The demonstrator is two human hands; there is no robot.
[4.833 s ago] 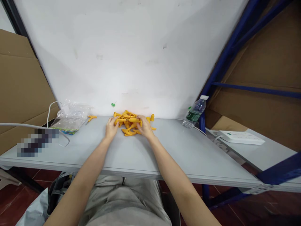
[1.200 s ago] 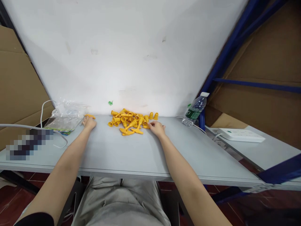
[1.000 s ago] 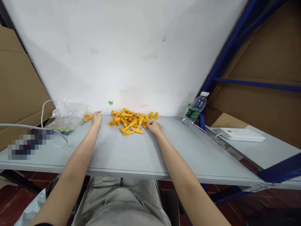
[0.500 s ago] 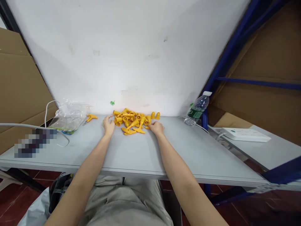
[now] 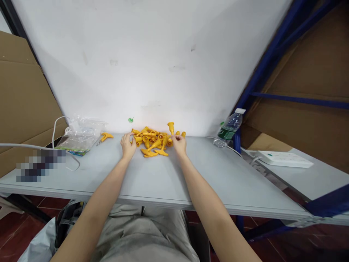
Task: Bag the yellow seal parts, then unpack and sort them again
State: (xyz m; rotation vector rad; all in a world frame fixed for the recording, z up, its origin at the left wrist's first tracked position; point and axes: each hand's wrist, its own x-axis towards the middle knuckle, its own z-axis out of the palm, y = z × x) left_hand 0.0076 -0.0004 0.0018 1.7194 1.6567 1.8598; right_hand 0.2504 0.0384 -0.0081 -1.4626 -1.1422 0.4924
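A pile of small yellow plastic parts (image 5: 152, 140) lies at the far edge of the grey table (image 5: 163, 174), against the white wall. My right hand (image 5: 179, 143) pinches one yellow part (image 5: 171, 127) and holds it upright just above the pile's right end. My left hand (image 5: 127, 143) rests at the pile's left side, its fingers curled and touching the nearest pieces. One yellow T-shaped piece (image 5: 105, 136) lies apart to the left, beside a clear plastic bag (image 5: 81, 134).
A water bottle (image 5: 229, 128) stands at the back right next to a blue rack post (image 5: 261, 65). A white power strip (image 5: 283, 159) lies on the neighbouring table. White cables and a blurred item (image 5: 40, 165) occupy the left side. Cardboard flanks both sides.
My left hand came back from the T-shaped piece near the bag to the pile's left side. My right hand picked one yellow part out of the pile and lifted it.
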